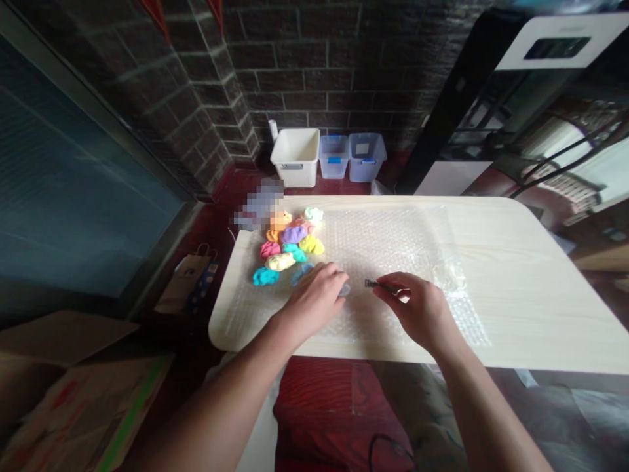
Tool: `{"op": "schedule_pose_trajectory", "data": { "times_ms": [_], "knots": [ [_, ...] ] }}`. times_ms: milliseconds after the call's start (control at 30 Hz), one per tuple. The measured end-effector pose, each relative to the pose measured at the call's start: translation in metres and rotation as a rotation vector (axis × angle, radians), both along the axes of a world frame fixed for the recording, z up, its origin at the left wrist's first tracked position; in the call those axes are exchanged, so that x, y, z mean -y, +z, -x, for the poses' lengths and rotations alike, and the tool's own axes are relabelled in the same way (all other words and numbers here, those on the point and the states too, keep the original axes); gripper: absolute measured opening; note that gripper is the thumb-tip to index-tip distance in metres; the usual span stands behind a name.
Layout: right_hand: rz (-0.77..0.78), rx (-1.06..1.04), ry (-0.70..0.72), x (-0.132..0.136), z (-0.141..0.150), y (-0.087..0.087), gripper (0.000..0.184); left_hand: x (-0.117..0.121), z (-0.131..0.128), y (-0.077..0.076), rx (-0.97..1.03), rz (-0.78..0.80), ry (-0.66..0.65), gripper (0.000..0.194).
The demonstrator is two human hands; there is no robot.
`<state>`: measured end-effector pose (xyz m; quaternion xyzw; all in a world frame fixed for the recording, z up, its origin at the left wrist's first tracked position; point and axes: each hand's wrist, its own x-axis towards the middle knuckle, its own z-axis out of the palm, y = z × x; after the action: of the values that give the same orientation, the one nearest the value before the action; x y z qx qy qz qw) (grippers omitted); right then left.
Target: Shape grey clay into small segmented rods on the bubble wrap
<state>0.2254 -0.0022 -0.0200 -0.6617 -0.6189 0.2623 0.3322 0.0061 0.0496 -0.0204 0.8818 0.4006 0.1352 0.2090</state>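
Note:
My left hand (319, 292) is over the bubble wrap (388, 239), its fingers curled down around a small greyish, see-through thing (345, 289); I cannot make out what it is. Beside its knuckles a blue-grey soft lump (301, 273) is partly hidden. To the right, my right hand (415, 301) pinches a small, thin, dark thing (372, 284) between thumb and fingers, its tip pointing left. Several crumpled soft lumps lie grouped at the left, among them a teal one (266, 276), a cream one (280, 262), a purple one (293, 235) and a yellow one (312, 244).
The bubble wrap covers much of the pale wooden table (521, 282). Behind it, a white bin (296, 157) and two clear tubs (366, 156) stand by the brick wall. An open cardboard box (88, 406) is at the lower left, a paper bag (181, 282) beyond it.

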Motion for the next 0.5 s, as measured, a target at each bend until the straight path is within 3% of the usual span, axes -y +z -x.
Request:
{"op": "schedule_pose_trajectory", "data": {
  "times_ms": [100,300,400,500],
  "knots": [
    [-0.009,0.106,0.019,-0.004,-0.004,-0.009,0.012,-0.001,-0.001,0.001,0.001,0.004,0.008,0.014],
    [0.020,0.207,0.083,-0.008,-0.007,-0.019,0.009,-0.003,0.000,0.005,0.293,0.012,0.052,0.023],
    [-0.009,0.213,0.025,-0.006,-0.004,-0.014,0.015,-0.003,0.003,0.003,0.414,0.058,0.060,0.023],
    [-0.065,0.071,-0.017,-0.001,0.005,-0.001,0.024,-0.002,0.005,0.002,0.452,0.127,0.047,0.023]
  ]
}}
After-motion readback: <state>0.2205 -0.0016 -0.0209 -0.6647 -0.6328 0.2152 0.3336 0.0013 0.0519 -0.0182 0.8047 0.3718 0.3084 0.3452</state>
